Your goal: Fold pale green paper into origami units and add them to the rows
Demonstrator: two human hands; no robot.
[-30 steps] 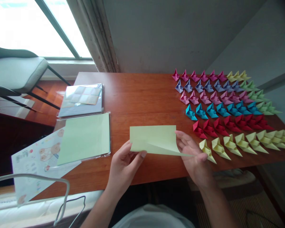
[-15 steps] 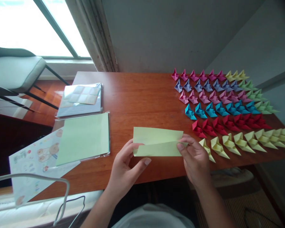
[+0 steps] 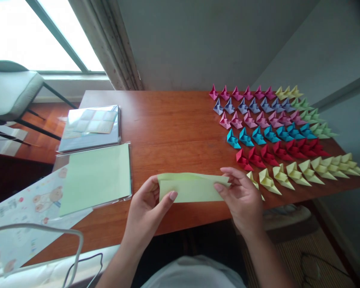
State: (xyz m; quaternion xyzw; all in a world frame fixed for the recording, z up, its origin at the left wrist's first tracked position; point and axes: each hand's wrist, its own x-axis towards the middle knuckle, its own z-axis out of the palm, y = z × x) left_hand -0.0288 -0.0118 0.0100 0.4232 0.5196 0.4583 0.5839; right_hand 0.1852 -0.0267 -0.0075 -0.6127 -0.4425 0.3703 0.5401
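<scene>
Head camera view, lower centre of the frame: the left hand (image 3: 147,205) pinches the left end of a pale yellow-green, folded rectangular paper sheet (image 3: 192,192), thumb in front and fingers behind. At its other end, the right hand (image 3: 244,202) grips the sheet with its thumb on the front and its fingers partly spread behind. Lower left, a white printed sheet with a bear (image 3: 27,212) lies partly under a light green paper stack in clear wrap (image 3: 96,176). Right of centre, a row of pale yellow folded paper boats (image 3: 283,178) fronts red paper boats (image 3: 281,152), then bright blue paper boats (image 3: 259,137), on the reddish-brown wooden table (image 3: 168,132). Upper left, a bright window (image 3: 15,36) stands beside a grey curtain (image 3: 103,44).
</scene>
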